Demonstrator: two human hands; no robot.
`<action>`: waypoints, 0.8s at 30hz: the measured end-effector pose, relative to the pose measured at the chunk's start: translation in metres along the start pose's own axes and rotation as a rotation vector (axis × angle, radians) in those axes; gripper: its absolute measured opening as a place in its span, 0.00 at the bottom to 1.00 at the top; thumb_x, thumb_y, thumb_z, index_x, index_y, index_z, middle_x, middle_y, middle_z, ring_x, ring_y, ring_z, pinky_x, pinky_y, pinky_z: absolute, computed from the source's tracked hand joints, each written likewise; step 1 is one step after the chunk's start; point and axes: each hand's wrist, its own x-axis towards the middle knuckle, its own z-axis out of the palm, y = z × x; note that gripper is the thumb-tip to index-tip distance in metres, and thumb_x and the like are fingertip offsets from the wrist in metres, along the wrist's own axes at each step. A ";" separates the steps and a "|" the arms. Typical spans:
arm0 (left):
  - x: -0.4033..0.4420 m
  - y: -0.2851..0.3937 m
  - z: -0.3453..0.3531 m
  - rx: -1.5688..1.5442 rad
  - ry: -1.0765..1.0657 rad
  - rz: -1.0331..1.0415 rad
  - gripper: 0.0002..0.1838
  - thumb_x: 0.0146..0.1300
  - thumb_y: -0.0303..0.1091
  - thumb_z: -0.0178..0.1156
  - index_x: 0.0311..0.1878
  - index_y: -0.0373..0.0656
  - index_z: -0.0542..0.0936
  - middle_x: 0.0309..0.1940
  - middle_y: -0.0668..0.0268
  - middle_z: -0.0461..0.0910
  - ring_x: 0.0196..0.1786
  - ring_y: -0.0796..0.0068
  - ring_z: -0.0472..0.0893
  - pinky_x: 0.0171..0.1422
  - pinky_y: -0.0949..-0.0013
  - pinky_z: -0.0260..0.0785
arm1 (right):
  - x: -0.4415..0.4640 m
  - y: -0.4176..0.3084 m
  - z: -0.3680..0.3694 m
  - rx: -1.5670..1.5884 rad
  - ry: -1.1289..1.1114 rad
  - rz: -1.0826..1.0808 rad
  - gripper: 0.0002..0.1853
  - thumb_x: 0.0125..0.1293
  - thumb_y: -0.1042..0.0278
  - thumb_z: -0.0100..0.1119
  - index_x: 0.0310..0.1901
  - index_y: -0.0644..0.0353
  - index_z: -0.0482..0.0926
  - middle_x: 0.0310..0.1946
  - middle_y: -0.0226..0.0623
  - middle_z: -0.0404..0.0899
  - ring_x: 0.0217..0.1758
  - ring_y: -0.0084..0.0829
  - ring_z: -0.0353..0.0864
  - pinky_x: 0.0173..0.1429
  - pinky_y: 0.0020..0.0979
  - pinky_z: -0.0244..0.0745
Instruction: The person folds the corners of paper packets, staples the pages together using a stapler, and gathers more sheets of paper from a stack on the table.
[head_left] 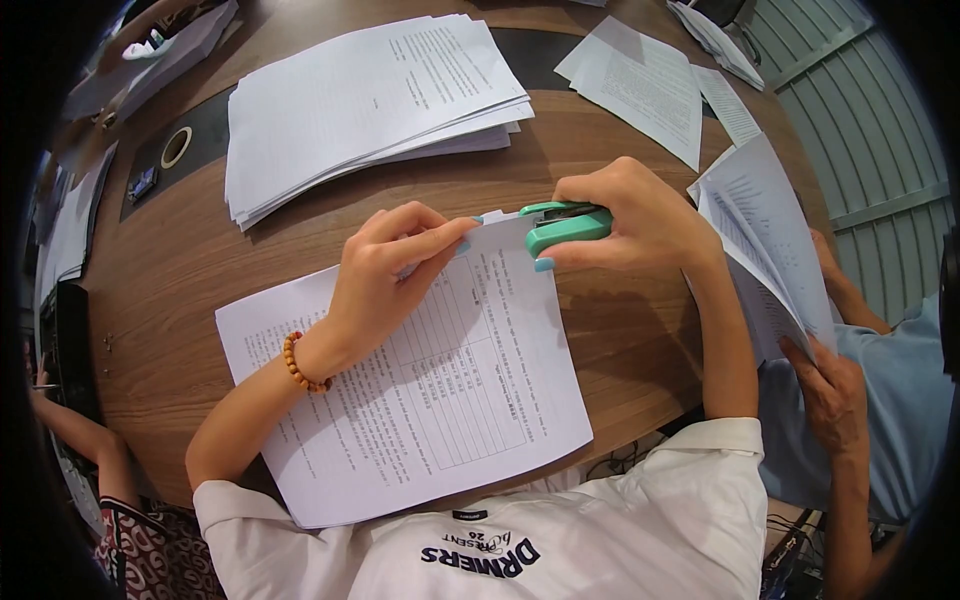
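1. Two-handed work at brown wood-grain table (150,380): holds small, rounded, mint-green stapler (568,231) in right hand (640,215), thumb on near side, fingers on far side. Grip wrapped round stapler body.
2. Pinches far edge of white, rectangular, printed paper sheaf (470,400) with left hand (390,255), near corner. Grip narrow, fingertips on paper. Extends left forearm across same sheaf.
3. Stapler location: at far right corner of sheaf, over table, just beside left fingertips. Appears to take paper corner into its mouth; cannot tell how deep.
4. Progress, judged: mid-step. Has sheaf edges fairly even, stapler already at corner. Shows no finished staple; cannot tell whether pressed. Not visibly done: staple set, stapler let go.
5. Stapler direction: points mouth leftward, toward left hand; runs long axis roughly left-right in view, nearly level, back end into right palm.
6. Sheaf direction: lies slanted, long axis left-right, rising toward far right.
7. Also in view: thick stack of white printed sheets (370,110) beyond left hand; at right, co-worker's hand (830,385) on loose printed papers (760,235).
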 end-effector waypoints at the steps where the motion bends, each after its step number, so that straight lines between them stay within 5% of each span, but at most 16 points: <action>1: 0.000 0.000 0.000 0.004 0.002 0.005 0.13 0.55 0.24 0.64 0.45 0.48 0.84 0.29 0.70 0.78 0.28 0.77 0.72 0.29 0.74 0.66 | 0.000 0.000 0.000 -0.003 0.005 -0.005 0.20 0.52 0.53 0.70 0.24 0.63 0.77 0.13 0.36 0.71 0.14 0.27 0.69 0.21 0.26 0.60; 11: 0.001 0.001 0.000 0.027 0.005 0.043 0.14 0.54 0.24 0.64 0.44 0.48 0.84 0.29 0.69 0.78 0.29 0.76 0.73 0.30 0.74 0.67 | -0.002 0.014 0.011 -0.194 0.090 -0.107 0.19 0.52 0.50 0.69 0.22 0.58 0.76 0.11 0.31 0.69 0.12 0.26 0.66 0.20 0.25 0.57; 14: 0.001 0.001 0.000 0.003 -0.008 0.015 0.14 0.54 0.23 0.64 0.44 0.48 0.84 0.29 0.69 0.79 0.30 0.76 0.74 0.30 0.74 0.67 | -0.001 0.017 0.013 -0.194 0.081 -0.069 0.25 0.53 0.41 0.65 0.20 0.59 0.74 0.10 0.34 0.69 0.13 0.32 0.68 0.22 0.29 0.61; 21: 0.009 0.005 -0.013 -0.114 -0.029 -0.063 0.13 0.55 0.26 0.65 0.46 0.42 0.82 0.27 0.66 0.80 0.24 0.79 0.74 0.27 0.75 0.66 | -0.034 0.034 0.017 0.327 0.204 0.201 0.23 0.55 0.45 0.66 0.32 0.61 0.77 0.20 0.31 0.73 0.24 0.22 0.71 0.27 0.26 0.64; 24: 0.016 0.001 -0.051 -0.221 -0.209 -0.260 0.14 0.53 0.31 0.69 0.43 0.38 0.82 0.24 0.66 0.80 0.21 0.80 0.73 0.26 0.77 0.65 | -0.057 0.060 0.043 0.417 0.337 0.325 0.23 0.57 0.45 0.64 0.33 0.60 0.77 0.21 0.28 0.72 0.25 0.19 0.70 0.28 0.24 0.63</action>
